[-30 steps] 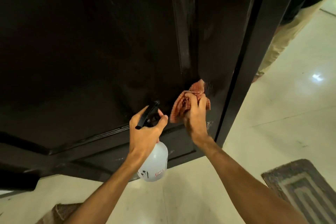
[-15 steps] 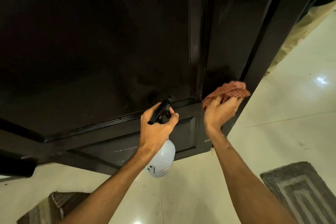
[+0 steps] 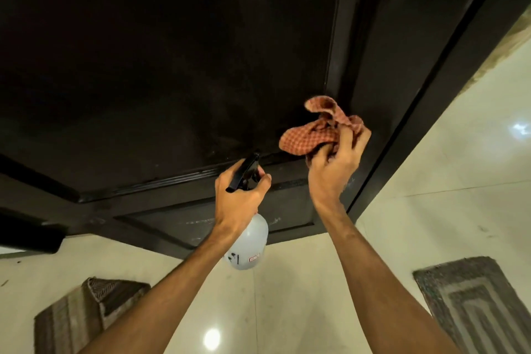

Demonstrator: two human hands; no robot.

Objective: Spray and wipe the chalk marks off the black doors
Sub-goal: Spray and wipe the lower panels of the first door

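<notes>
- Fingers (image 3: pixel 349 141) of the right hand (image 3: pixel 334 172) curl round a bunched red checked cloth (image 3: pixel 309 138), close to the black door (image 3: pixel 172 66); whether it touches cannot be told.
- Left hand (image 3: pixel 238 198) grips the spray bottle (image 3: pixel 250 247) by its neck, nozzle (image 3: pixel 254 159) aimed at the door.
- Faint chalk marks (image 3: pixel 201 222) lie low on the door, below and left of the cloth, streaks running sideways; the left hand is nearer.

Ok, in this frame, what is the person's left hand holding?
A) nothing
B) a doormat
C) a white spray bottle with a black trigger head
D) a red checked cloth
C: the left hand grips the spray bottle at its black trigger head, while the right hand holds the checked cloth.
</notes>
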